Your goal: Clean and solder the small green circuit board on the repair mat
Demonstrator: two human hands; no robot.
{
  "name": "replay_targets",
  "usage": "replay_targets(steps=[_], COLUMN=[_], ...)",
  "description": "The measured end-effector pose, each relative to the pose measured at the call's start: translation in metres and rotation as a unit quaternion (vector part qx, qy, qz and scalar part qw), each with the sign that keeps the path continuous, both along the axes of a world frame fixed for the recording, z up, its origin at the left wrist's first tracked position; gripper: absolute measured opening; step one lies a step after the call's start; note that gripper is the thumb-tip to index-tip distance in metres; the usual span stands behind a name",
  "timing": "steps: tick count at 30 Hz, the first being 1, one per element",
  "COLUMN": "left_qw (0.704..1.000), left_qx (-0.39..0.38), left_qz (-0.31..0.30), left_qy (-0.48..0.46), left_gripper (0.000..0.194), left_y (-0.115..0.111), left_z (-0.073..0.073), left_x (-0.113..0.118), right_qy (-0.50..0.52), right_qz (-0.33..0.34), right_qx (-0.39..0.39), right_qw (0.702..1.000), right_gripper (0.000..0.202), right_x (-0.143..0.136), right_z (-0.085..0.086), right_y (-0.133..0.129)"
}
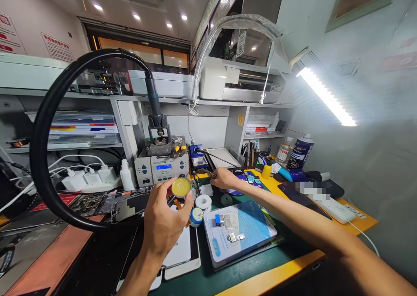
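Your right forearm (302,220) lies nearest the camera, slanting in from the lower right corner. At the far left, a thick black hose (36,135) loops round and up to a handpiece (154,100) upright in its stand. Below the loop, circuit boards (94,202) sit behind an orange-brown slab (61,261). Farther back you have white chargers (107,174) plugged in a row, a white bottle (127,176), then a grey station (163,174) with a lit blue display.

In front of that station, your left hand (169,220) holds up a small round tin (181,186) of yellow paste; its grip is closed around the rim, thumb on one side and fingers on the other, and the tin's open face tilts toward you. Just to its right, a blue-and-white jar (196,218) stands before a white ring-shaped roll (203,202). Next comes a flat case (257,222), with small metal parts (236,237) lying on top.

Beyond the case, your right hand (226,179) has its grip pinched on a thin tool (207,172) pointing left; you cannot tell its kind. Farther right on the yellow desk (286,266) stand a yellow bottle (266,171), a clear bottle (284,152) and a blue spray can (301,152), with a lit lamp (327,96) above.
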State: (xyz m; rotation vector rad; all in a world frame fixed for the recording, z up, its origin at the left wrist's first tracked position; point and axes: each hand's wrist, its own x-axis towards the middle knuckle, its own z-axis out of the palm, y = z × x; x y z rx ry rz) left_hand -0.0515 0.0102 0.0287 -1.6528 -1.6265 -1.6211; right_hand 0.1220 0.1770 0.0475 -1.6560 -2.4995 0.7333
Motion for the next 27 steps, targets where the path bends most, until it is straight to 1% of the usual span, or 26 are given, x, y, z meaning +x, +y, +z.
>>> replay_targets(steps=[5,7,9,11,13,15,17,19,21,24,27], left_qw=[1.0,1.0,0.999,0.999,0.997,0.995,0.992,0.987,0.982,0.973,0.967], left_qx=[-0.008,-0.013,-0.02,-0.027,-0.038,-0.05,-0.062,-0.069,-0.076,-0.089,-0.105], left_qz=[-0.012,-0.02,-0.03,-0.041,-0.056,-0.077,-0.101,-0.127,-0.151,-0.181,-0.197], left_qy=[0.007,0.011,0.015,0.019,0.025,0.036,0.05,0.067,0.086,0.111,0.121], left_gripper=[0.037,0.038,0.038,0.038,0.038,0.039,0.039,0.039,0.039,0.04,0.044], left_y=[0.001,0.001,0.0,-0.002,-0.005,-0.007,-0.01,-0.011,-0.013,-0.015,-0.016], left_z=[-0.001,-0.002,-0.002,-0.001,0.001,0.003,0.003,0.002,-0.001,-0.005,-0.008], left_x=[0.0,-0.001,-0.001,-0.001,0.001,0.004,0.008,0.013,0.019,0.026,0.032], right_qy=[0.01,0.023,0.046,0.078,0.121,0.168,0.205,0.219,0.216,0.195,0.177], right_qz=[0.033,0.045,0.056,0.068,0.08,0.077,0.053,0.031,0.022,0.02,0.015], right_qx=[-0.029,-0.033,-0.029,-0.02,-0.001,0.037,0.09,0.117,0.114,0.092,0.068], right_qw=[0.999,0.998,0.997,0.994,0.989,0.982,0.973,0.968,0.97,0.976,0.982], right_gripper=[0.032,0.032,0.031,0.029,0.029,0.033,0.042,0.052,0.055,0.051,0.045], right_x=[-0.003,-0.002,0.003,0.016,0.035,0.059,0.084,0.106,0.123,0.14,0.149], right_z=[0.001,0.006,0.016,0.029,0.045,0.058,0.064,0.06,0.049,0.029,0.02], right_y=[-0.007,-0.01,-0.016,-0.025,-0.037,-0.053,-0.069,-0.083,-0.094,-0.102,-0.101])
